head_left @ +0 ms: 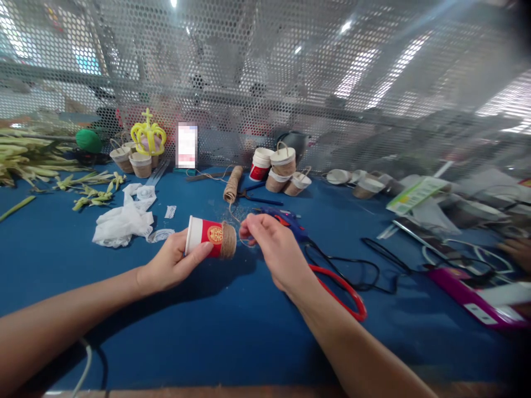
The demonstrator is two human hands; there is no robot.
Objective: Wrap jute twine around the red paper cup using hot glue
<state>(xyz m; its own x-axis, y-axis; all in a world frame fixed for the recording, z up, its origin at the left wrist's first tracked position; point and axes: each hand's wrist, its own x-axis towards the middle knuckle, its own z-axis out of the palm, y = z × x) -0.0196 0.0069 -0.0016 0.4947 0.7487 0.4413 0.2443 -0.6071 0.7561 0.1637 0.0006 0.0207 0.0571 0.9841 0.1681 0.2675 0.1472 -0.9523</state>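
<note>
My left hand [172,260] is closed around a red and white paper cup [204,235] that lies on its side in the air over the table. Brown twine [228,241] is wound in close turns round the cup's right end. Just right of the cup, my right hand [271,243] pinches the loose strand of twine between thumb and fingers. Behind it stands a spool of twine [233,184], from which the strand runs. A blue glue gun [286,222] lies past my right hand, partly covered by it.
Finished twine-wrapped cups [283,162] stand at the back beside plain stacked cups [261,165]. White lace [124,221] lies to the left, near a yellow crown [148,135]. Pliers with red handles [348,293], black cable [369,276] and a purple power strip [468,298] lie right.
</note>
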